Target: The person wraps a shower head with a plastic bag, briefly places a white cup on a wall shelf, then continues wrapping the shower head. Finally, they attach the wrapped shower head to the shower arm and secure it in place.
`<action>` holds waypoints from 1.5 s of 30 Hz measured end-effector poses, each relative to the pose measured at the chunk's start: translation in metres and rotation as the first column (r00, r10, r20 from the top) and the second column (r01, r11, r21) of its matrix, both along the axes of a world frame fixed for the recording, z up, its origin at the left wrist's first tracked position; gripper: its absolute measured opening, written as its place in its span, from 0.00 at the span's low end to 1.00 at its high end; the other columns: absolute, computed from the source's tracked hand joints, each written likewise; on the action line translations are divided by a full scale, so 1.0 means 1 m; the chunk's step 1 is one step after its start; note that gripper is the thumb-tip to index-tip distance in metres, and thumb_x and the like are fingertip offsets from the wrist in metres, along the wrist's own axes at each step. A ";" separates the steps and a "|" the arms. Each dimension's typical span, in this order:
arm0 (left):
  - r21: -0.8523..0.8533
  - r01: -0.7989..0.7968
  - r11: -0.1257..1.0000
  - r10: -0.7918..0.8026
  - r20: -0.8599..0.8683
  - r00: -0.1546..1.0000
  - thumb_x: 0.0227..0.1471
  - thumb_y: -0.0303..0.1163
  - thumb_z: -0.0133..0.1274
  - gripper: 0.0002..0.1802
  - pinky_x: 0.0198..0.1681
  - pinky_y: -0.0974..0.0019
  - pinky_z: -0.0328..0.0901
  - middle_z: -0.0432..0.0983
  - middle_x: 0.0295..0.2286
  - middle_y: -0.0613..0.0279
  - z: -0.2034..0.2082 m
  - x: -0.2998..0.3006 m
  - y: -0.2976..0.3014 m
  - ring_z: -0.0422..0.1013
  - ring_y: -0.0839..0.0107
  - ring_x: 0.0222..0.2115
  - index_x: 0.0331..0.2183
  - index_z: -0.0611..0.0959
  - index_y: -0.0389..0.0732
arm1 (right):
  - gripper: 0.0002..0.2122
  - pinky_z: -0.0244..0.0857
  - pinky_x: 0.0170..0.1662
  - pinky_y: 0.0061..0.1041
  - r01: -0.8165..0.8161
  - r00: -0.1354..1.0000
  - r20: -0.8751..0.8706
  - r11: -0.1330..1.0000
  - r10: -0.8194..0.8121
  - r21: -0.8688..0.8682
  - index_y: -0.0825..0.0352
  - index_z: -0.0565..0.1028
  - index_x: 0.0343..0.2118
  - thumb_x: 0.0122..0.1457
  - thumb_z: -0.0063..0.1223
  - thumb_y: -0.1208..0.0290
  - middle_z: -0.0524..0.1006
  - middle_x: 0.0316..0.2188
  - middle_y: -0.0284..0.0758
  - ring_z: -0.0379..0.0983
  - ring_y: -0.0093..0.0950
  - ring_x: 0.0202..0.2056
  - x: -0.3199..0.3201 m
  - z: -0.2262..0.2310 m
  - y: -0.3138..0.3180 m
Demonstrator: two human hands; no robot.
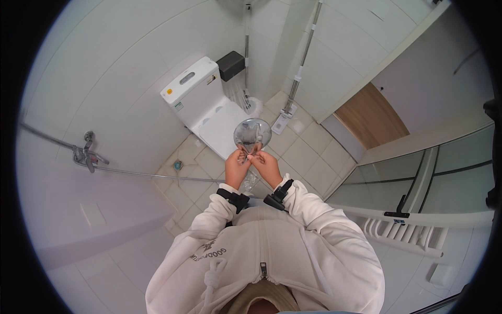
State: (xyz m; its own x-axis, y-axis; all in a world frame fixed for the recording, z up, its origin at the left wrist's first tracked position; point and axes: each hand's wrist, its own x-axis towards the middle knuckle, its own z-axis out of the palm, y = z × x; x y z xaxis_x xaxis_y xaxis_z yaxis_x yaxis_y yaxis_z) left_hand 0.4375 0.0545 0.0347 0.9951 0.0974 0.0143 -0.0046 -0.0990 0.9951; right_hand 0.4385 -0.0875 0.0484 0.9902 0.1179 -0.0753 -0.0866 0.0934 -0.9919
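A round, mirror-bright chrome disc [252, 132] is held out in front of me, and its surface reflects my fingers. At its near edge, the fingers of my left hand [238, 168] and my right hand [265, 166] are closed in a pinch, their tips almost touching. What exactly the fingertips grip there is partly hidden. Below and between my wrists, a crumpled clear patch [251, 181] shows; I cannot make out what it is. A dark strap with a small black box circles each wrist.
Beyond the disc stand a white toilet [191, 86], a dark grey bin [230, 65] and a white brush head [254, 107]. A floor mop [286, 111] leans on the right. A chrome mixer tap [88, 156] and thin pipe are on the left; a glass-panelled door [413, 178] stands right.
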 end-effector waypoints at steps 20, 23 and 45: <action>-0.088 -0.215 0.973 0.218 0.035 0.975 0.52 0.20 0.62 0.10 0.48 0.67 0.72 0.77 0.36 0.61 0.003 -0.006 0.052 0.73 0.76 0.39 0.37 0.78 0.31 | 0.10 0.69 0.36 0.16 -0.205 0.978 0.023 0.974 0.208 -0.093 0.74 0.77 0.35 0.62 0.62 0.70 0.81 0.30 0.31 0.73 0.14 0.32 0.022 0.010 0.057; -0.143 -0.230 0.963 0.239 0.045 0.970 0.50 0.19 0.62 0.12 0.46 0.69 0.71 0.78 0.36 0.60 0.004 -0.006 0.055 0.74 0.75 0.38 0.37 0.79 0.30 | 0.10 0.69 0.36 0.16 -0.213 0.976 0.026 0.971 0.217 -0.104 0.73 0.77 0.35 0.62 0.62 0.70 0.81 0.30 0.31 0.73 0.14 0.32 0.022 0.014 0.060; -0.042 -0.291 0.956 0.294 0.156 0.943 0.51 0.21 0.63 0.13 0.47 0.68 0.71 0.80 0.36 0.60 0.028 0.007 0.074 0.75 0.76 0.39 0.40 0.80 0.32 | 0.10 0.71 0.41 0.18 -0.269 0.954 0.125 0.962 0.272 -0.039 0.75 0.76 0.35 0.62 0.62 0.72 0.81 0.33 0.34 0.76 0.17 0.36 0.042 0.036 0.081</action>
State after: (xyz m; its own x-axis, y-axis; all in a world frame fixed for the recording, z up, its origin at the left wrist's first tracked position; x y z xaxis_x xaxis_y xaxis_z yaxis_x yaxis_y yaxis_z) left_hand 0.4446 0.1280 0.0628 0.9076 0.3860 0.1650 -0.1359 -0.1015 0.9855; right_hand 0.4803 -0.0070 0.0845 0.9229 0.3824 0.0441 0.0215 0.0631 -0.9978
